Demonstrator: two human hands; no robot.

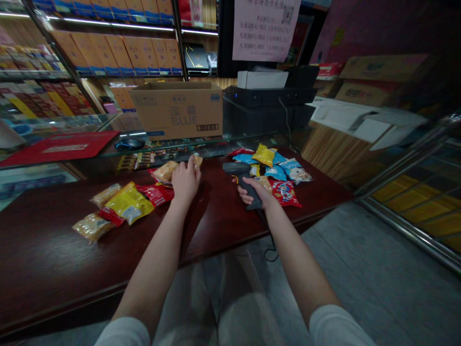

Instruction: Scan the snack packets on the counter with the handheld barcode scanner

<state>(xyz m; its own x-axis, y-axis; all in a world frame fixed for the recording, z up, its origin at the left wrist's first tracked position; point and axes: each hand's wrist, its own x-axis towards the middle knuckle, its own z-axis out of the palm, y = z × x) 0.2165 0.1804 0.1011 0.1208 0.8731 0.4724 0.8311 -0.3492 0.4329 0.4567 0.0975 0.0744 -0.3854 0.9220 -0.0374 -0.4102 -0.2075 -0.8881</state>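
Two hands: left hand [186,181] open, fingertips on a small snack packet [197,161]; right hand [256,192] closed around a barcode scanner [242,180].
Surface: dark red wooden counter [46,240], snack packets [126,204] in two loose piles, one beside each hand.
Room: shop shelves [115,53] stacked with boxes; cardboard box [176,109] on a glass case [201,143].
Hard to see: cord [270,247] drops past the counter edge; paper notice [265,29] cut off, its print too small to read.

The person is wearing a white short-sleeved top, its left sleeve [124,332] and right sleeve [336,327] showing as soft, rounded fabric at the bottom corners of the view. Loose, pale grey trousers [218,307] are covering the legs. Bare forearms are leading to the uncovered left hand [186,181] and right hand [256,192].
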